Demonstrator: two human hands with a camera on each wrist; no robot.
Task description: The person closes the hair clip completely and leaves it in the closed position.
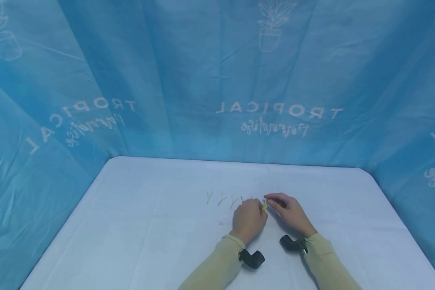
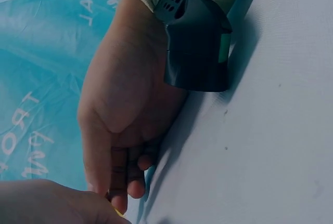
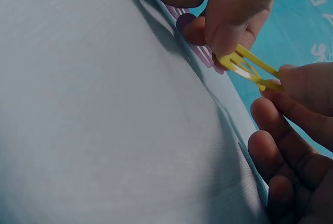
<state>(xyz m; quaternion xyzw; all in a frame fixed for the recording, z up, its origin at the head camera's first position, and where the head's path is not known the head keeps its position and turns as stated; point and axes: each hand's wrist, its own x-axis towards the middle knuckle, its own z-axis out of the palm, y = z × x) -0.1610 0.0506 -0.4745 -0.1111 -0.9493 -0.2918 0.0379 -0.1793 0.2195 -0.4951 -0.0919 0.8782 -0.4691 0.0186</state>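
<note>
Between the two hands is a yellow snap hair clip [image 3: 240, 69], its narrow arms spread apart in the right wrist view. The left hand [image 1: 248, 219] pinches its broad end between thumb and fingers. At the other end, the right hand [image 1: 290, 211] holds the arms' tips with thumb and index finger, its remaining fingers loosely bent. Just beyond the left hand, part of a purple-pink clip [image 3: 204, 60] shows in the right wrist view. Most of the yellow clip is hidden by fingers in the left wrist view.
Several thin Y-shaped pieces lie in a row left of the hands, including a yellowish one [image 1: 209, 197] and a darker one [image 1: 222, 199]; the left hand partly covers the row. The white-covered table [image 1: 148, 241] meets a blue printed curtain [image 1: 188, 80] at the back and sides.
</note>
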